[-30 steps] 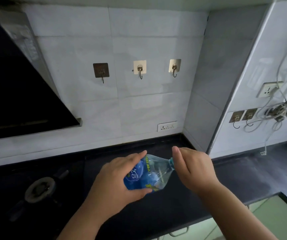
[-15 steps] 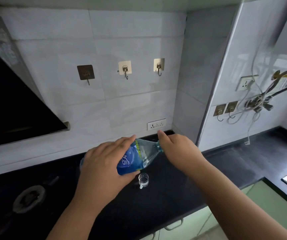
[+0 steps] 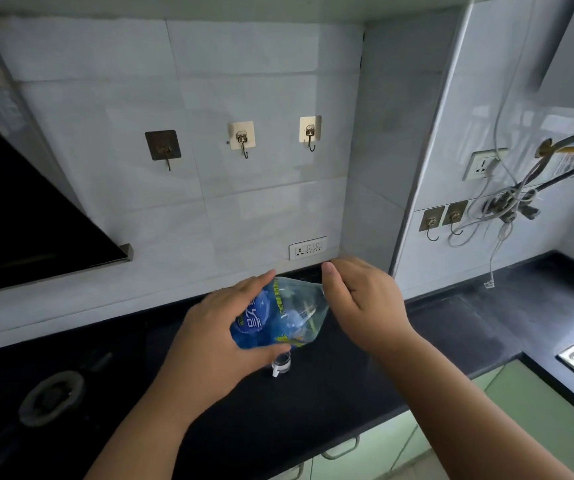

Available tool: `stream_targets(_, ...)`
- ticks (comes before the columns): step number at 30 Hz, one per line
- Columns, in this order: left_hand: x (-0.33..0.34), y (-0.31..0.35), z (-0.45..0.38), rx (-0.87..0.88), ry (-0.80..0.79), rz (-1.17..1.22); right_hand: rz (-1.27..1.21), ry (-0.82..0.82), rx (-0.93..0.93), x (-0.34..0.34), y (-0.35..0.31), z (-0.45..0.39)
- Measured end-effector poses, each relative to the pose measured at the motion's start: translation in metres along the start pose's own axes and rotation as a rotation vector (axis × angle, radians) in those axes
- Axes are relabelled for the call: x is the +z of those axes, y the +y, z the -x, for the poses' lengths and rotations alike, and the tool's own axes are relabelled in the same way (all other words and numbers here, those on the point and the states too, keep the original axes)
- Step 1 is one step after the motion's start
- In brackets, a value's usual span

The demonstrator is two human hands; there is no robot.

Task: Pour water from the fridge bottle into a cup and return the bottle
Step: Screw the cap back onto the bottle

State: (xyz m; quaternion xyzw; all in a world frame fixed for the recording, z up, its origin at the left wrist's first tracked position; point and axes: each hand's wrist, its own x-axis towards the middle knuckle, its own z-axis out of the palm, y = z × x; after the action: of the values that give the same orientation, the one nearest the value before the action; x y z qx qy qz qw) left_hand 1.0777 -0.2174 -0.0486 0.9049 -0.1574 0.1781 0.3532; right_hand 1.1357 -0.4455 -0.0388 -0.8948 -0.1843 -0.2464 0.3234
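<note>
The left hand is wrapped tight around a clear plastic water bottle with a blue label, holding it tipped on its side above the shiny black table, with its neck pointing right and far. The right hand is curled closed at the bottle's neck — the cap is hidden under its fingers. A tiny clear glass cup stands on the table just below the bottle, near the middle — part of it is hidden by the bottle and the left hand.
</note>
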Motion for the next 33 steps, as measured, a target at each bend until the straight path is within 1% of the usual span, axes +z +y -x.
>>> stream_targets(1,0.001,0.002,-0.001,0.060,0.035,-0.160,-0.014,-0.018,0.062,0.000,0.001,-0.001)
stream_targets(2,0.004,0.003,-0.003,0.130,0.083,-0.316,-0.031,-0.072,0.173,0.001,0.001,-0.005)
stream_targets(3,0.006,0.005,-0.005,0.152,0.093,-0.422,-0.018,-0.154,0.295,0.000,0.001,-0.008)
stream_targets(4,0.009,0.006,-0.006,0.144,0.093,-0.466,0.017,-0.217,0.367,-0.001,0.001,-0.011)
stream_targets(5,0.013,0.006,-0.006,0.126,0.094,-0.458,0.059,-0.250,0.375,-0.003,0.004,-0.012)
stream_targets(6,0.017,0.004,-0.006,0.108,0.093,-0.402,0.083,-0.256,0.344,-0.005,0.005,-0.013)
stream_targets(7,0.019,0.005,-0.005,0.066,0.079,-0.302,0.073,-0.226,0.272,-0.008,0.008,-0.012)
stream_targets(9,0.021,0.008,-0.004,-0.041,0.051,-0.049,-0.010,-0.109,0.078,-0.012,0.014,-0.007)
stream_targets(10,0.022,0.011,-0.005,-0.072,0.040,0.009,-0.032,-0.078,0.032,-0.014,0.015,-0.004)
stream_targets(11,0.023,0.014,-0.006,-0.056,0.035,-0.023,-0.037,-0.075,0.048,-0.015,0.017,-0.005)
stream_targets(12,0.025,0.017,-0.008,-0.011,0.054,-0.127,-0.033,-0.104,0.118,-0.016,0.018,-0.008)
stream_targets(14,0.034,0.020,-0.012,0.061,0.097,-0.323,-0.012,-0.220,0.305,-0.018,0.022,-0.016)
stream_targets(15,0.038,0.022,-0.013,0.048,0.093,-0.349,0.014,-0.275,0.358,-0.019,0.026,-0.020)
stream_targets(16,0.043,0.022,-0.015,0.025,0.085,-0.338,0.044,-0.321,0.373,-0.020,0.030,-0.023)
stream_targets(17,0.047,0.022,-0.016,-0.001,0.079,-0.326,0.065,-0.358,0.369,-0.022,0.034,-0.025)
stream_targets(19,0.055,0.024,-0.020,-0.014,0.091,-0.349,0.060,-0.366,0.336,-0.025,0.044,-0.026)
stream_targets(21,0.063,0.028,-0.027,-0.028,0.101,-0.367,-0.006,-0.305,0.312,-0.028,0.054,-0.025)
stream_targets(23,0.074,0.034,-0.034,-0.062,0.053,-0.383,-0.048,-0.256,0.285,-0.031,0.065,-0.029)
stream_targets(24,0.080,0.036,-0.036,-0.091,0.023,-0.380,-0.051,-0.262,0.265,-0.032,0.070,-0.032)
stream_targets(25,0.085,0.038,-0.038,-0.135,0.005,-0.364,-0.054,-0.293,0.248,-0.033,0.075,-0.036)
stream_targets(27,0.094,0.042,-0.041,-0.213,0.023,-0.330,-0.091,-0.378,0.223,-0.033,0.086,-0.046)
stream_targets(30,0.104,0.050,-0.042,-0.259,0.112,-0.400,-0.251,-0.468,0.211,-0.031,0.102,-0.055)
stream_targets(33,0.108,0.060,-0.036,-0.329,0.156,-0.457,-0.323,-0.525,0.155,-0.026,0.114,-0.059)
